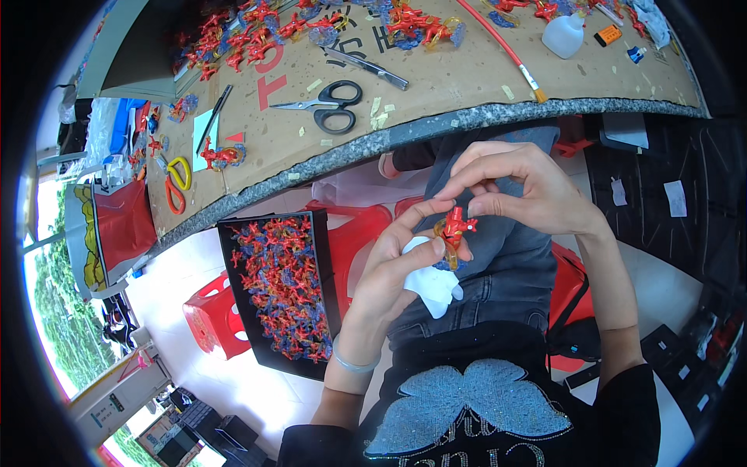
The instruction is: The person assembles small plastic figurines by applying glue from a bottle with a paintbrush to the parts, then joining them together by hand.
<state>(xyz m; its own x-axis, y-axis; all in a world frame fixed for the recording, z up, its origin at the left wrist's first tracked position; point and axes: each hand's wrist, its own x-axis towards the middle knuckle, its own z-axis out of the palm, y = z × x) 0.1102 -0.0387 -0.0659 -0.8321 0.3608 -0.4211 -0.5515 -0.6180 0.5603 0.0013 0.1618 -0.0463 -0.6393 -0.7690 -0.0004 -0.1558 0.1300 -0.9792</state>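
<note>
A small red and gold toy figure (454, 227) is held over my lap between both hands. My left hand (397, 268) grips its lower part with thumb and fingers and also clutches a crumpled white cloth (430, 282). My right hand (520, 187) pinches the figure's top from above with fingertips closed on it. A silver bracelet (354, 362) circles my left wrist.
A black tray (233, 268) full of several red and blue figures sits left of my lap on red stools (214, 315). The cardboard-covered table (436, 86) carries black scissors (331, 105), yellow-orange scissors (177, 183), a red-handled brush (506, 50), a white bottle (563, 35) and more figures (249, 35).
</note>
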